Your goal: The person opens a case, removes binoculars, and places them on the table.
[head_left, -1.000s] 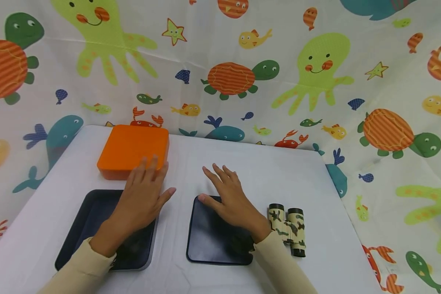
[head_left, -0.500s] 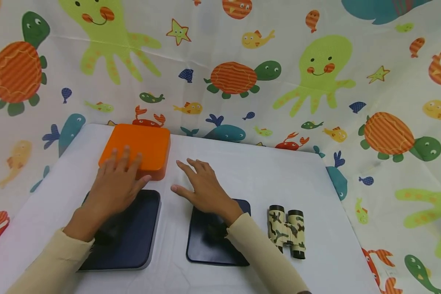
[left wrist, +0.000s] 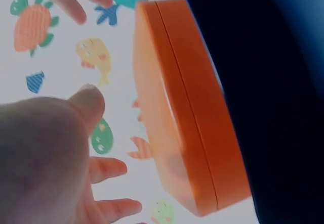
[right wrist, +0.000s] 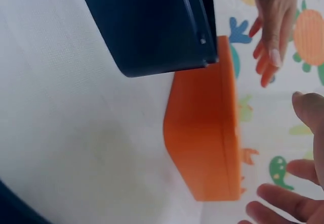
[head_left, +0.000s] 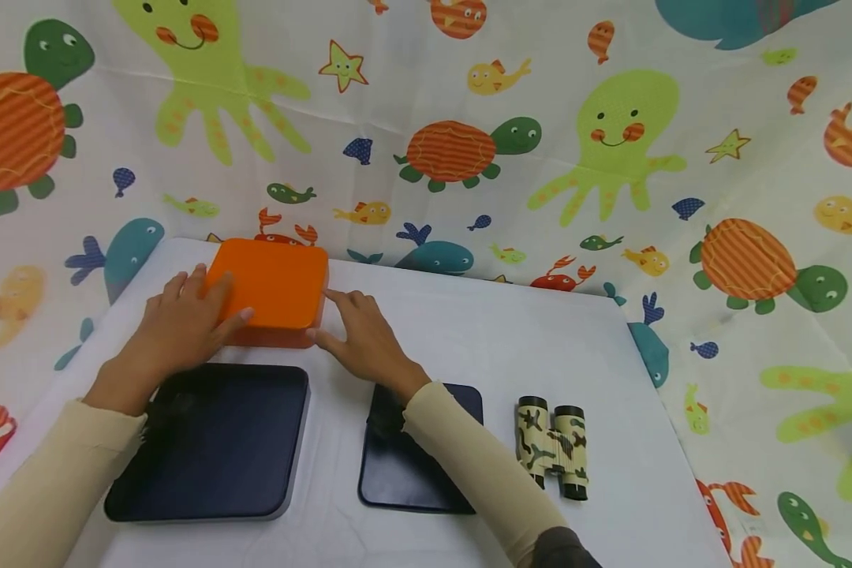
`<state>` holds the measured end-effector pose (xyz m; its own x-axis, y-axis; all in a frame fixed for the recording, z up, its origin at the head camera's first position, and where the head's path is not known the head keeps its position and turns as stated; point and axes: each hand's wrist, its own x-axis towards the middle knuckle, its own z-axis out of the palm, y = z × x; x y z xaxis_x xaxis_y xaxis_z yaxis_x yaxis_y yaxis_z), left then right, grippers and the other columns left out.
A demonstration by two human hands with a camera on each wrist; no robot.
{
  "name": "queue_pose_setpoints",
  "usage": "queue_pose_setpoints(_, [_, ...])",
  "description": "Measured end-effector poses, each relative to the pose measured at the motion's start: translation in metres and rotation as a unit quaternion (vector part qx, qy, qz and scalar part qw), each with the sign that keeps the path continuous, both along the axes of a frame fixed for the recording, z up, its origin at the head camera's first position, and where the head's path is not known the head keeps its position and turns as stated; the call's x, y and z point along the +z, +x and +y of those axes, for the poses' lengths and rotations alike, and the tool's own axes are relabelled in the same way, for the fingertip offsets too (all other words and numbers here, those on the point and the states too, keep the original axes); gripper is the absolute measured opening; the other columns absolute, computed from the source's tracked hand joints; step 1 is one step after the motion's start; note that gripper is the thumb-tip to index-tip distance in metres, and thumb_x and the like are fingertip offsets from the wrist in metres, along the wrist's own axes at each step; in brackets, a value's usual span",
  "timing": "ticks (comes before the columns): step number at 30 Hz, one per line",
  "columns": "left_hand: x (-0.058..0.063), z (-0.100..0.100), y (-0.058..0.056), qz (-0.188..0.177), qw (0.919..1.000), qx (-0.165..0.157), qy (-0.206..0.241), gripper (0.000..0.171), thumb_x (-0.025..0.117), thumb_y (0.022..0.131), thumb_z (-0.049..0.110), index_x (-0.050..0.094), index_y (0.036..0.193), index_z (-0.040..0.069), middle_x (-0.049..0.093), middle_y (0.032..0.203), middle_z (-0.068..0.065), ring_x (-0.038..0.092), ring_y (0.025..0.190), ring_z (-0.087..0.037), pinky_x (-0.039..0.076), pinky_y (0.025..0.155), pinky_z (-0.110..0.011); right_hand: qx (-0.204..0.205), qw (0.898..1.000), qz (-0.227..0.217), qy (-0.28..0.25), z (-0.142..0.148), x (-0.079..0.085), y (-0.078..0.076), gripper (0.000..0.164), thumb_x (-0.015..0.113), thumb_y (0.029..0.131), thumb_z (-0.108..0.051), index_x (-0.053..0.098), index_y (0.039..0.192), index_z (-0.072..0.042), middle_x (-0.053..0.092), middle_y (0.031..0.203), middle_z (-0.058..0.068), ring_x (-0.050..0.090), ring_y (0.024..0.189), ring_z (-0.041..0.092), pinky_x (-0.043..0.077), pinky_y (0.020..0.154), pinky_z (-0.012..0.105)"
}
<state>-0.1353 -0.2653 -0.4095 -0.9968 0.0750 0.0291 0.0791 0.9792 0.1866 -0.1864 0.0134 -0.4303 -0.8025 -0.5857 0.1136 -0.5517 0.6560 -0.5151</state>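
An orange box (head_left: 277, 280) with rounded corners lies at the back left of the white table; a thin seam (left wrist: 190, 102) runs round its side in the left wrist view. At its left side, my left hand (head_left: 181, 319) is spread, thumb and fingers overlapping the top in the head view. My right hand (head_left: 362, 331) is at the opposite side, thumb and index fingertips right at the box's right edge. Both hands have extended, slightly bent fingers. In the right wrist view the orange box (right wrist: 202, 133) stands between the left hand (right wrist: 276, 21) and the right hand (right wrist: 304, 183).
A dark navy shallow rectangular container (head_left: 216, 450) lies in front of the orange box. Right of it is a smaller black rectangular piece (head_left: 412, 473), partly under my right forearm. Camouflage binoculars (head_left: 554, 446) lie farther right. A sea-animal print curtain (head_left: 397, 79) hangs behind the table (head_left: 610, 489).
Both hands have moved left and back, from above the dark containers to the two sides of the orange box. The box, containers and binoculars have stayed in place.
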Motion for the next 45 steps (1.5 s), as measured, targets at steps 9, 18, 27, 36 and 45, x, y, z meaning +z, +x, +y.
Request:
queue_pose_setpoints(9, [0.005, -0.022, -0.024, -0.046, 0.9966, 0.001, 0.068, 0.089, 0.072, 0.1, 0.045, 0.035, 0.156, -0.013, 0.033, 0.146, -0.049, 0.033, 0.129, -0.067, 0.036, 0.109, -0.081, -0.026, 0.999, 0.002, -0.037, -0.023, -0.004, -0.018, 0.071, 0.071, 0.1, -0.052, 0.047, 0.159, -0.021, 0.061, 0.14, 0.004, 0.057, 0.124, 0.019, 0.054, 0.105, 0.029])
queue_pose_setpoints(18, [0.001, -0.045, -0.044, -0.083, 0.9875, 0.015, 0.133, 0.095, 0.075, 0.096, 0.051, 0.033, 0.155, -0.009, 0.033, 0.145, -0.046, 0.031, 0.131, -0.063, 0.036, 0.108, -0.082, -0.071, 0.988, -0.095, -0.102, -0.036, -0.011, -0.039, 0.077, 0.084, 0.091, -0.046, 0.049, 0.156, -0.025, 0.063, 0.138, 0.004, 0.064, 0.126, 0.024, 0.058, 0.099, 0.029])
queue_pose_setpoints(27, [-0.005, -0.062, -0.056, -0.125, 0.9741, 0.039, 0.185, 0.103, 0.079, 0.092, 0.054, 0.026, 0.161, -0.003, 0.033, 0.148, -0.044, 0.036, 0.132, -0.062, 0.044, 0.105, -0.078, -0.14, 0.96, -0.193, -0.148, -0.042, -0.021, -0.054, 0.085, 0.091, 0.083, -0.045, 0.048, 0.154, -0.029, 0.063, 0.137, 0.002, 0.064, 0.117, 0.019, 0.062, 0.094, 0.033])
queue_pose_setpoints(36, [-0.011, -0.067, -0.066, -0.145, 0.954, 0.055, 0.257, 0.108, 0.083, 0.091, 0.047, 0.02, 0.168, 0.004, 0.034, 0.157, -0.039, 0.038, 0.138, -0.06, 0.042, 0.11, -0.075, -0.161, 0.954, -0.203, -0.154, -0.055, -0.021, -0.062, 0.082, 0.091, 0.084, -0.045, 0.051, 0.153, -0.023, 0.062, 0.132, 0.0, 0.06, 0.109, 0.012, 0.06, 0.096, 0.03])
queue_pose_setpoints(45, [-0.011, -0.068, -0.07, -0.164, 0.9403, 0.075, 0.288, 0.103, 0.08, 0.095, 0.044, 0.018, 0.168, 0.005, 0.03, 0.158, -0.041, 0.035, 0.14, -0.061, 0.036, 0.114, -0.077, -0.212, 0.931, -0.245, -0.166, -0.064, -0.014, -0.066, 0.079, 0.093, 0.083, -0.032, 0.054, 0.15, -0.023, 0.066, 0.125, 0.004, 0.061, 0.101, 0.016, 0.061, 0.098, 0.034])
